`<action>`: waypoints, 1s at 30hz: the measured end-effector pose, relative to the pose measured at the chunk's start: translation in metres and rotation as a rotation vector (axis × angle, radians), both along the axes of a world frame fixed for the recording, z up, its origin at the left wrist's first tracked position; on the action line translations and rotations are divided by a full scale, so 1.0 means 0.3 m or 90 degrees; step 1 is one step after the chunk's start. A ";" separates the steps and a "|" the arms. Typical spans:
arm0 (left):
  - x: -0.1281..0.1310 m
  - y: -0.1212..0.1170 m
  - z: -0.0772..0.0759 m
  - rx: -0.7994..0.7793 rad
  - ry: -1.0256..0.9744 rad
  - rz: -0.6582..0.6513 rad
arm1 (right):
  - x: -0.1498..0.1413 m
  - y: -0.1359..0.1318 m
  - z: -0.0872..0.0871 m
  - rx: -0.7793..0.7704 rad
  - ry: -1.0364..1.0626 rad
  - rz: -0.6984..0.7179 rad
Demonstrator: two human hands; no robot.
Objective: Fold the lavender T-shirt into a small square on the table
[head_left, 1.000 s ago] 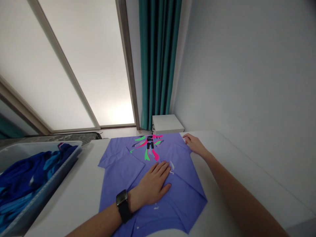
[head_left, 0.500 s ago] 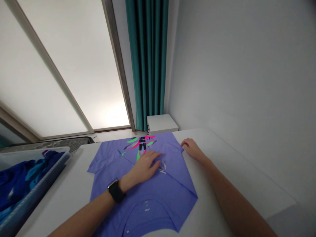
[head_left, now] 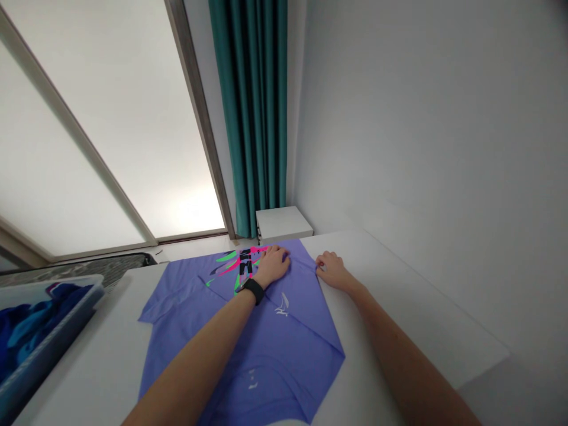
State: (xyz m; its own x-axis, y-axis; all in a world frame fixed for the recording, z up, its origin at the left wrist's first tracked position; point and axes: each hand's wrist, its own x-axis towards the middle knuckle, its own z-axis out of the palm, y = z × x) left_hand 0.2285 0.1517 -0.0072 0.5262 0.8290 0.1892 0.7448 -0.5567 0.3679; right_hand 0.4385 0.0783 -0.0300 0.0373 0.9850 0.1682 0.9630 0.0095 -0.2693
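A purple-blue shirt (head_left: 284,349) with a pink, green and black print (head_left: 235,263) lies spread on a white table (head_left: 399,296), partly folded. My left hand (head_left: 274,264), with a black watch on the wrist, rests on the shirt's far edge beside the print, fingers curled down onto the cloth. My right hand (head_left: 331,270) sits at the shirt's far right corner, its fingers bent and pinching the cloth's edge.
A clear plastic bin (head_left: 42,337) with blue clothes stands at the left edge of the table. Beyond the table are a small white cabinet (head_left: 281,223), a teal curtain (head_left: 251,112), a large frosted window and a grey wall on the right.
My left hand slid from the shirt's middle up to its far edge near the print. My right hand stayed at the far right corner. The view shifted right.
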 end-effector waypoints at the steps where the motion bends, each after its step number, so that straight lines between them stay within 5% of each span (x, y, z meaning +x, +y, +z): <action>1: -0.001 0.001 -0.006 -0.001 -0.004 0.003 | 0.001 0.002 0.001 0.001 0.001 0.001; 19: -0.022 -0.001 -0.063 0.029 -0.088 0.008 | 0.011 -0.001 0.008 0.046 0.017 -0.004; 30: 0.003 0.042 -0.046 0.004 -0.080 -0.111 | -0.013 -0.012 0.018 0.096 0.145 0.077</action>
